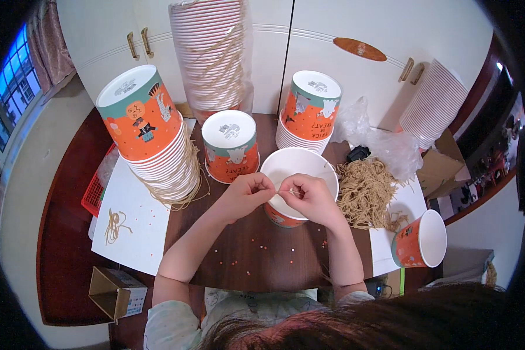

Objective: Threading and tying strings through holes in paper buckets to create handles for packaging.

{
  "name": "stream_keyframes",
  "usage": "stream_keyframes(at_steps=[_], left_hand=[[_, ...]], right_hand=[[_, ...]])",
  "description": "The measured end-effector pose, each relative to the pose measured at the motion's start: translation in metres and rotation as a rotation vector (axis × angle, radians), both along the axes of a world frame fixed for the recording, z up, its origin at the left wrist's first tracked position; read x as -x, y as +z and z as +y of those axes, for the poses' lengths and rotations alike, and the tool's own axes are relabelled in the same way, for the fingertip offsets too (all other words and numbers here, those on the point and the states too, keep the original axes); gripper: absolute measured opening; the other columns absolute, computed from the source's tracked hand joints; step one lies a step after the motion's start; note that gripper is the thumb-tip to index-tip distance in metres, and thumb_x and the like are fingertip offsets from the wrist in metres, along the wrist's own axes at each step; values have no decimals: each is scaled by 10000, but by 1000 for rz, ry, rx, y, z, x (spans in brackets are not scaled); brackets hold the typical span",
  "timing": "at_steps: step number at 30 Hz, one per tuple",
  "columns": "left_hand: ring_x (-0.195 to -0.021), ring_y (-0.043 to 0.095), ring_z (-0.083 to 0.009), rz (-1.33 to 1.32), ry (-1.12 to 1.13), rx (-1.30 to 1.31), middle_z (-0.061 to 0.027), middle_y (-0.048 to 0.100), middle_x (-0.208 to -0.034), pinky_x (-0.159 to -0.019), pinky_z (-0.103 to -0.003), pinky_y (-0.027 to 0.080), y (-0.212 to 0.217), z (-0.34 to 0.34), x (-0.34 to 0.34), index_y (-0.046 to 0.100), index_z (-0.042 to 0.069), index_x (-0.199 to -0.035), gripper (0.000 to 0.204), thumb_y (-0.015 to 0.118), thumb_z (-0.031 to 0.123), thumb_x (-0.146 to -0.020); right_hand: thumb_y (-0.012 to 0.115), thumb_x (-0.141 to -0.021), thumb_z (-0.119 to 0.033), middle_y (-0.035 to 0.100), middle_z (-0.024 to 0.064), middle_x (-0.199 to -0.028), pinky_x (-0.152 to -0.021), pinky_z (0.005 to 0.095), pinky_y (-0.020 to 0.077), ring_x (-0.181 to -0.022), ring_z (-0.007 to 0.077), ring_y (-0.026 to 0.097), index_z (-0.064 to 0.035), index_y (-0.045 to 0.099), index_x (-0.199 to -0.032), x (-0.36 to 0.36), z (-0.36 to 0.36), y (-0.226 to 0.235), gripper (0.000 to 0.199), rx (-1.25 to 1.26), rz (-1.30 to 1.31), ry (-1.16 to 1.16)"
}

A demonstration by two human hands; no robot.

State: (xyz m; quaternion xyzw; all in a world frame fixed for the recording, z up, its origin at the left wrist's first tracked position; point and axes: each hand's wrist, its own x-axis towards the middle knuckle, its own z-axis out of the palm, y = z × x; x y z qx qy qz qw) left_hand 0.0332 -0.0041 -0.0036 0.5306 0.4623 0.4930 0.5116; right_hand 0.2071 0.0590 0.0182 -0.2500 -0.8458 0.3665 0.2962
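Both hands meet over the near side of an upright paper bucket [297,160], white inside and orange outside. My left hand [248,195] is closed in a pinch, its fingertips against those of my right hand [306,197], which pinches too. Between them shows a little of a thin tan cord [278,193]; most of it is hidden by the fingers. Right of the bucket lies a tangled heap of tan cord [364,192]. An upside-down orange and green bucket [230,146] stands just left of the bucket under my hands.
Upside-down bucket stacks stand at left [140,128] and back [312,111], the left one draped with cords. A tall wrapped stack [210,52] rises behind. One bucket [417,242] lies tilted at right. Paper dots [248,272] dot the brown tabletop [274,274]; a plastic bag [385,146] sits beyond the cord.
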Motion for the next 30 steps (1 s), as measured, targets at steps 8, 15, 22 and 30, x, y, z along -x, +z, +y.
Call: stream_keyframes(at_steps=[8, 15, 22, 30], left_hand=[[-561, 379, -2, 87, 36, -34, 80, 462, -633, -488, -165, 300, -7, 4, 1, 568, 52, -813, 72, 579, 122, -814], [-587, 385, -23, 107, 32, -38, 64, 458, -637, -519, -186, 325, -10, 7, 3, 560, 35, -794, 65, 569, 97, -811], [-606, 404, -37, 130, 69, -127, 36, 480, -679, -533, -193, 343, -16, 7, 7, 570, 37, -827, 64, 586, 88, -792], [-621, 460, -87, 501, 175, -394, -27, 496, -802, -541, -225, 394, 14, -10, -2, 596, 56, -871, 171, 659, 111, -722]], right_hand=[[614, -735, -113, 573, 39, -647, -472, 242, 389, -498, 106, 493, -39, 587, -759, 0, 0, 1, 83, -2, -10, 0], [601, -731, -101, 563, 53, -626, -495, 243, 402, -522, 115, 512, -24, 578, -756, -1, 1, 0, 84, 46, -56, 13], [588, -752, -73, 561, 26, -617, -502, 224, 393, -541, 63, 484, -22, 601, -799, -1, 3, -6, 71, 134, 11, 78], [582, -798, -66, 569, 15, -637, -500, 210, 389, -552, 47, 483, -15, 575, -891, -1, -2, 1, 107, 123, 56, 19]])
